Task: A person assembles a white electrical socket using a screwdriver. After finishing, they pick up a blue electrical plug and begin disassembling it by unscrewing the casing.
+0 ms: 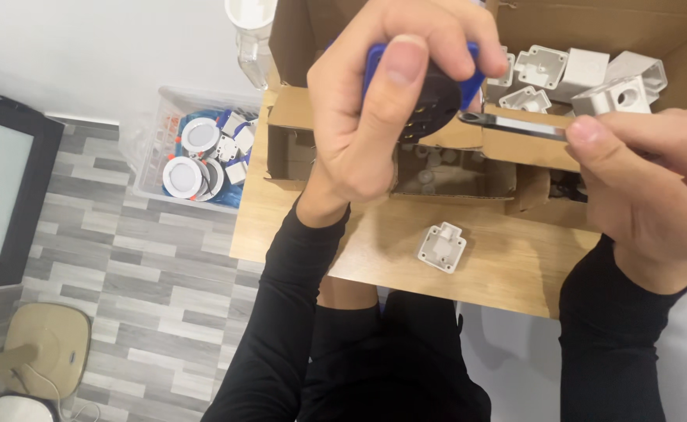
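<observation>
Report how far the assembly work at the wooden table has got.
Done: hard to tell; one white plastic housing lies alone on the table. In hand: left hand grips a blue-black part, right hand holds a metal strip to it. Left: white housings fill the cardboard box.

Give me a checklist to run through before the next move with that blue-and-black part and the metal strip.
1. Left hand grips the blue-and-black part: ok.
2. Right hand pinches the metal strip: ok.
3. Strip tip reaches the part: ok; whether seated, cannot tell.
4. Loose white housing lies apart on the wooden table: ok.
5. Cardboard box of white housings open: ok.
</observation>
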